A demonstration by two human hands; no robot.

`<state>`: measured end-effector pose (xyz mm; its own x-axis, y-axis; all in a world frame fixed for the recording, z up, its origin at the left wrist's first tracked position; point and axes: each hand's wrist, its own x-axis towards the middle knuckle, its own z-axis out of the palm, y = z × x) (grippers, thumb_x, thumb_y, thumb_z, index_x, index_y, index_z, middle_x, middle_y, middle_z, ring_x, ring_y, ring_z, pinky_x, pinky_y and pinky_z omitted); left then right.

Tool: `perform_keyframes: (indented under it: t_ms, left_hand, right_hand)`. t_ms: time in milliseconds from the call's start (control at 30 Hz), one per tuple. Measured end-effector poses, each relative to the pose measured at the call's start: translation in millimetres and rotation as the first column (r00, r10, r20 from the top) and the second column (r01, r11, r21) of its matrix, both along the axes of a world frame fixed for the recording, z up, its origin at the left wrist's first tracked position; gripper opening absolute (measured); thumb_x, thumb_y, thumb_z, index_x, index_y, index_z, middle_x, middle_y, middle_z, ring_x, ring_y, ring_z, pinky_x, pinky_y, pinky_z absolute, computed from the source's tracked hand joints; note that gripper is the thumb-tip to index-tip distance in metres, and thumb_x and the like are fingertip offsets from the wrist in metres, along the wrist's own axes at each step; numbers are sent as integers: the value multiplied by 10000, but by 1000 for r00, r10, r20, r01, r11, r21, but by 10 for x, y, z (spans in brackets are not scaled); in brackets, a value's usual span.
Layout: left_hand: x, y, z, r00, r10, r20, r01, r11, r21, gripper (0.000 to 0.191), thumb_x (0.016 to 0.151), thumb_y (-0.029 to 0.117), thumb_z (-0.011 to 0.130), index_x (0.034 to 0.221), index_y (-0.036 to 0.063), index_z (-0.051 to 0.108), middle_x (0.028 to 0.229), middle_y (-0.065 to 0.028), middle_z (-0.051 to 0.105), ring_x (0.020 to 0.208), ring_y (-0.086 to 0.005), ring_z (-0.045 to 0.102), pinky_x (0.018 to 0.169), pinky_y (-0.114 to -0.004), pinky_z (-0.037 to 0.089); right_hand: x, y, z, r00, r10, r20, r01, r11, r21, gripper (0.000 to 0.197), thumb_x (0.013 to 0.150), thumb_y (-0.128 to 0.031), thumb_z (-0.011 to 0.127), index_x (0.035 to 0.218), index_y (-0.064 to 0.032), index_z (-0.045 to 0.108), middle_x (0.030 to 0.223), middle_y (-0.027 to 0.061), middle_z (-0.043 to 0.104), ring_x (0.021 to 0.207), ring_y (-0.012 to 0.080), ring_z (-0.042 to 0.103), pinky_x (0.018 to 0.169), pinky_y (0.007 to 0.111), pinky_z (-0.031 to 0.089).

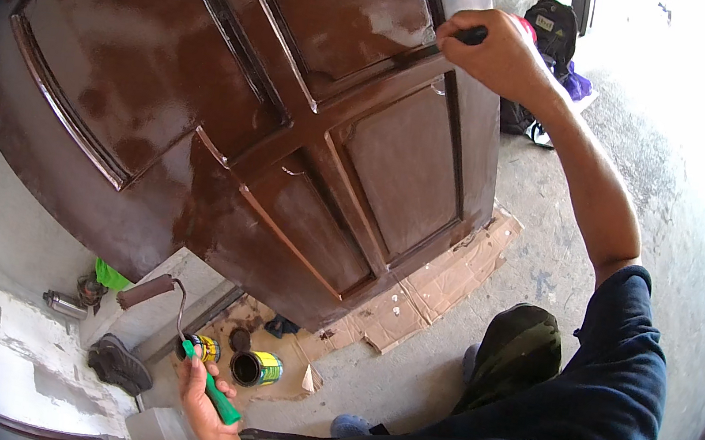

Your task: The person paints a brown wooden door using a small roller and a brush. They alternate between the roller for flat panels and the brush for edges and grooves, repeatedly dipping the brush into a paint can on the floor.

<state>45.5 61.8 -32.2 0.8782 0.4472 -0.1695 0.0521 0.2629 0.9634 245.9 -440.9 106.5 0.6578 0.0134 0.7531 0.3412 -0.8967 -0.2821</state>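
A panelled door (pixel 336 144) with a dark brown coating stands in front of me, glossy on its upper panels and duller on the lower ones. My right hand (pixel 475 46) is closed around a black handle (pixel 472 34) against the door's raised moulding; the working end of that tool is hidden. My left hand (pixel 202 394) grips the green handle (pixel 216 389) of a paint roller, whose brown sleeve (pixel 146 292) points up and left, apart from the door. Near this hand, an open can (pixel 256 369) with a yellow-green label and a second can (pixel 206 348) stand on stained cardboard.
Flattened cardboard (pixel 436 298) lies along the door's foot. Dark shoes (pixel 118 363) and a metal bottle (pixel 66 304) are at the lower left beside the peeling wall (pixel 28 351). A black backpack (pixel 551 29) and other bags stand beyond the door's right edge on the concrete floor (pixel 562 248).
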Motion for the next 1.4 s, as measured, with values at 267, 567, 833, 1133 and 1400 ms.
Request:
perform_keyframes:
  t_ms: [267,567,833,1133,1400]
  left_hand:
    - [-7,-18,15,1000,-15,17,15,1000,8,318,977,307,653,1225,114,607,844,7,572,567,-61,507,474,-217,445]
    - [15,13,-13,1000,9,-7,-9,1000,25,305,985,297,641,1233,123,602,842,-4,556,570,-69,488,485,-223,433]
    - [23,4,-27,1000,-4,9,4,1000,6,310,980,297,649,1240,136,604,845,-4,557,571,-71,489,489,-223,435]
    - [-29,-19,74,994,101,-31,-101,995,-6,388,947,336,680,1254,108,615,849,28,578,579,-49,505,464,-201,430]
    - [-48,262,-38,987,52,155,-30,989,-146,317,970,278,664,1251,136,624,870,14,572,618,-80,535,536,-251,441]
  right_hand:
    - [-115,6,150,999,-42,-23,43,997,67,233,852,-242,663,923,-47,768,826,102,738,753,189,708,791,314,563]
    - [-84,388,110,976,180,-121,-147,960,240,205,839,-249,657,898,-81,760,766,162,711,699,276,705,734,395,562]
    - [-18,356,48,939,317,-133,-272,921,279,210,851,-248,665,930,-81,765,741,107,700,674,172,668,701,348,550]
    - [-311,-240,66,992,123,-25,-103,911,399,233,938,-250,674,976,-27,729,686,-13,588,557,47,527,497,222,435]
    - [-657,2115,-795,311,815,-488,-584,569,579,218,925,-241,719,988,-34,747,751,41,678,595,89,626,491,228,501]
